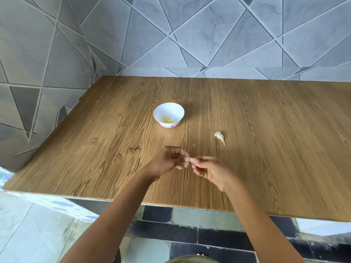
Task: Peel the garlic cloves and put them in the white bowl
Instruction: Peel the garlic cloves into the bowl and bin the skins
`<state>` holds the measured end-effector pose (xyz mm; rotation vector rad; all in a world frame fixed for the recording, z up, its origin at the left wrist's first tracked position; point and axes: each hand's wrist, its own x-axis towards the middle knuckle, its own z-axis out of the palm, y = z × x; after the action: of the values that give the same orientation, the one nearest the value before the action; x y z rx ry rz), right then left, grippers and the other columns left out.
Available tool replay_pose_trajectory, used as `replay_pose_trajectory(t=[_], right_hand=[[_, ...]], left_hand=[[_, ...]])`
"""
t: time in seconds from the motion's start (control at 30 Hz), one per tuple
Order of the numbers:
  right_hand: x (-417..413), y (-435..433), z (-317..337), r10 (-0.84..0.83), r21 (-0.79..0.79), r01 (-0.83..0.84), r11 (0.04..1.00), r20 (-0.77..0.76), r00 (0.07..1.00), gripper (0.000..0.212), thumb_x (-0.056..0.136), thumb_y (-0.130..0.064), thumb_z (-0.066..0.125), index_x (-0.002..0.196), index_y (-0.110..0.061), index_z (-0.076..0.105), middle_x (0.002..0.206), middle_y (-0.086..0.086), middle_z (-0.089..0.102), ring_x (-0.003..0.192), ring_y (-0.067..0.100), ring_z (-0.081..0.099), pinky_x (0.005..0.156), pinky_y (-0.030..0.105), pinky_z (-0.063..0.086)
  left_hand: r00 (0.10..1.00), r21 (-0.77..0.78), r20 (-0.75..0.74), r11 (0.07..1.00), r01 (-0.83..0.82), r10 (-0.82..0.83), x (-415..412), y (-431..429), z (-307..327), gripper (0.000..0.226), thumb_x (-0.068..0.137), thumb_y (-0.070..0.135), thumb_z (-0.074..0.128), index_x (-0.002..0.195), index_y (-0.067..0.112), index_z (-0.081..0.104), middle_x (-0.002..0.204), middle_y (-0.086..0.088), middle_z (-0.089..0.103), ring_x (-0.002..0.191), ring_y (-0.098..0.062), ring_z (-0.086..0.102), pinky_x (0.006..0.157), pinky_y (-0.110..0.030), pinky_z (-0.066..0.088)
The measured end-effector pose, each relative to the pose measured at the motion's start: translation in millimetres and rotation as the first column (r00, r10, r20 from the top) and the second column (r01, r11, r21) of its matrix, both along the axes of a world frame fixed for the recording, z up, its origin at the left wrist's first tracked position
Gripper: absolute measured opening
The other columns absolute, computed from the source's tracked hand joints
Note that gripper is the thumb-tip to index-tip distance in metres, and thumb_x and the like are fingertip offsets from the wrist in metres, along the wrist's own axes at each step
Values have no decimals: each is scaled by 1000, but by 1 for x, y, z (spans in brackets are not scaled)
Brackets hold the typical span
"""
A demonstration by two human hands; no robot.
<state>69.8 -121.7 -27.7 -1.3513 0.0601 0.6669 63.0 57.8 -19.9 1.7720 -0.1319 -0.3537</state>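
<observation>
A small garlic clove (pixel 191 159) is pinched between my left hand (pixel 169 161) and my right hand (pixel 210 170), just above the wooden table (pixel 266 158) near its front edge. Fingertips cover most of the clove. The white bowl (pixel 177 109) with a scalloped rim stands farther back, left of centre, with several pale yellow peeled cloves (pixel 168 119) inside. Another garlic piece (pixel 219 137) with its white skin lies on the table to the right, between the bowl and my right hand.
A tiny scrap of skin (pixel 194 145) lies on the wood just beyond my hands. Grey tiled walls (pixel 171 44) close off the table at the back and left. The table's front edge (pixel 171 205) runs below my forearms.
</observation>
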Motion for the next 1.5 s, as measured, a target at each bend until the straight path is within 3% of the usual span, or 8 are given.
replay_pose_trajectory(t=[0.1,0.17,0.23,0.33,0.5,0.63,0.87,1.5], right_hand=[[2,-2,2,-2,110,15,994,-119,993,10,90,-2,57,86,-3,67,69,2,65,59,7,60,56,15,50],[0,0,-7,-11,-140,32,990,151,988,7,89,-6,62,86,-7,68,72,0,66,64,7,60,61,15,50],[-1,3,-20,93,-447,225,866,586,805,5,87,-11,67,83,-12,69,72,-7,65,64,1,58,62,13,47],[-3,6,-32,110,-414,383,826,784,610,3,84,-11,70,83,-12,72,72,-10,67,63,0,60,60,11,47],[-7,1,-16,-124,-96,147,984,208,970,7,88,-6,63,86,-8,69,72,2,70,66,10,65,63,18,54],[-5,-2,-9,-132,50,134,990,-33,991,8,88,-2,60,85,-3,67,73,5,68,64,10,65,59,16,53],[-9,-4,-15,-230,-64,246,967,192,954,11,82,0,68,88,-9,70,80,5,73,72,12,68,70,18,56],[-12,-3,-27,-125,-154,263,953,589,798,18,83,-4,69,87,-21,70,79,-4,72,71,7,67,68,20,55]], left_hand=[[993,-113,-121,994,-7,-7,0,1,-1,8,92,9,59,88,8,65,77,-2,69,76,-10,64,67,-20,51],[983,-69,-176,995,-65,52,2,-2,-2,8,91,8,60,86,8,66,74,-1,69,72,-10,64,64,-19,51],[982,93,-104,984,-151,160,2,-8,-5,9,89,6,62,82,7,66,71,-4,67,65,-12,62,59,-19,50],[963,258,80,928,-268,256,1,-15,-9,7,86,10,67,79,6,69,69,-7,67,62,-16,62,60,-25,50],[961,-39,-189,977,-212,201,-3,-13,-9,11,91,8,60,83,8,66,72,-2,67,68,-10,62,62,-19,50],[950,-164,-274,966,-202,152,-6,-11,-9,13,94,9,55,85,8,65,74,-1,67,68,-10,63,60,-17,49],[941,547,332,800,-247,63,-2,-10,-13,13,88,17,65,92,11,75,82,1,66,70,-9,56,65,-20,46],[970,21,-64,972,-235,235,-5,-19,-1,5,87,2,65,87,5,69,74,-5,69,66,-8,65,62,-17,53]])
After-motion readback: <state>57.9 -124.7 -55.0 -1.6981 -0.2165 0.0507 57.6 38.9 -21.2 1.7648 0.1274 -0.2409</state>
